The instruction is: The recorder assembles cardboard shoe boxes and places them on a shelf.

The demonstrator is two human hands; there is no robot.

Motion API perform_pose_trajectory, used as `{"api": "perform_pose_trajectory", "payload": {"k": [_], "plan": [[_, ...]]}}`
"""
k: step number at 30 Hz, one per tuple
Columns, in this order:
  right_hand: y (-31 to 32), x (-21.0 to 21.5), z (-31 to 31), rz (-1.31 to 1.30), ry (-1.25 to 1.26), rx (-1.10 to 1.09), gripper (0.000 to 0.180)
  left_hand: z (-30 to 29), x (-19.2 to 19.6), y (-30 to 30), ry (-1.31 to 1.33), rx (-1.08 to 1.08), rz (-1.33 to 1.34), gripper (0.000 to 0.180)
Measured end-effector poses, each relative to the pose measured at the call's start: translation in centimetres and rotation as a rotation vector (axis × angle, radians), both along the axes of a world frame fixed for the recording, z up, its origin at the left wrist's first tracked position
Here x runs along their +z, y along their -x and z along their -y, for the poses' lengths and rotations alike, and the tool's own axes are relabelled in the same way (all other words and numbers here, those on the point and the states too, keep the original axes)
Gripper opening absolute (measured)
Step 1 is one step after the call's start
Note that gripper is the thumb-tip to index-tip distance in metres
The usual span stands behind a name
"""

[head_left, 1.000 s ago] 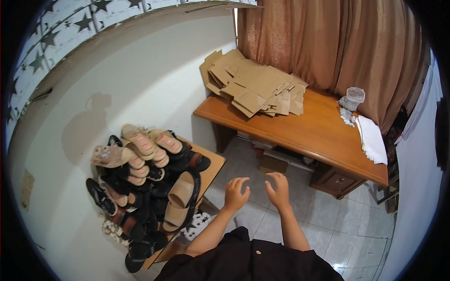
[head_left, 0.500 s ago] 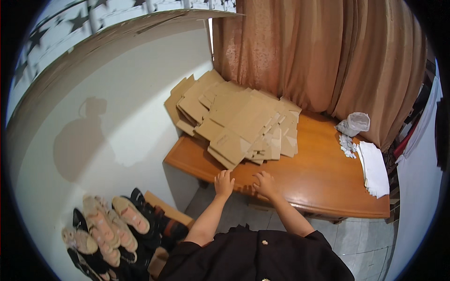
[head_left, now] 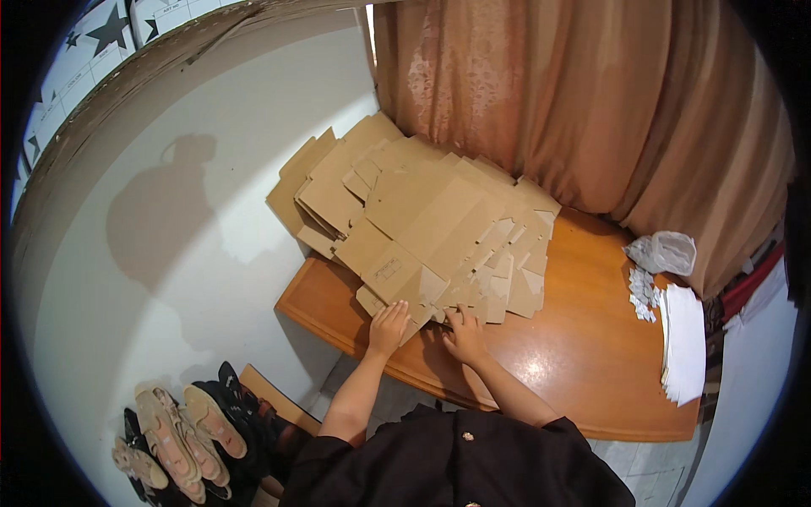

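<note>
Cardboard box blanks (head_left: 422,228) are piled flat, unfolded, at twelve o'clock on the desk (head_left: 574,355); the left hand (head_left: 388,326) and right hand (head_left: 464,336) are rested on the near edge, fingers flat, nothing gripped.

both hands (head_left: 427,331) reached cardboard stack (head_left: 422,228) edge

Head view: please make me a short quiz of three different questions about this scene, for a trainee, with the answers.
1. True or false: both hands rest at the near edge of the heap of flat cardboard pieces.
2. Which lies at the right end of the wooden table? A) shoes B) a stack of white paper C) a lamp
3. What hangs behind the table?

Key
1. True: the left hand and the right hand both touch it.
2. B, the stack of white paper.
3. A brown curtain.
</note>
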State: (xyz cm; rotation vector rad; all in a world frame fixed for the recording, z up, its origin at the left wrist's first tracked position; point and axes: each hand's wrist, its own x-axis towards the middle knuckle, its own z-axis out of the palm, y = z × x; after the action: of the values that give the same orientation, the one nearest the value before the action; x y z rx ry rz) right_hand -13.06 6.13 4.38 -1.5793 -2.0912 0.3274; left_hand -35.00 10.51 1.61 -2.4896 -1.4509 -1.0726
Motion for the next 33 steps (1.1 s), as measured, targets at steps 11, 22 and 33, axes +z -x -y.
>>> {"api": "perform_pose_trajectory", "payload": {"k": [11, 22, 33], "plan": [[-6.5, 3.7, -5.8, -0.611, -0.296, -0.299, 0.068, 1.1, 13.0, -2.5, -0.047, 0.467, 0.791, 0.022], [-11.6, 6.7, -2.0, -0.764, 0.268, 0.226, 0.115, 3.4, 22.4, -8.0, -0.287, 0.478, 1.138, 0.041], [-16.9, 6.0, 3.3, -0.850, -0.275, -0.295, 0.028, 4.4, 21.7, -14.3, -0.166, -0.013, 1.375, 0.039]]}}
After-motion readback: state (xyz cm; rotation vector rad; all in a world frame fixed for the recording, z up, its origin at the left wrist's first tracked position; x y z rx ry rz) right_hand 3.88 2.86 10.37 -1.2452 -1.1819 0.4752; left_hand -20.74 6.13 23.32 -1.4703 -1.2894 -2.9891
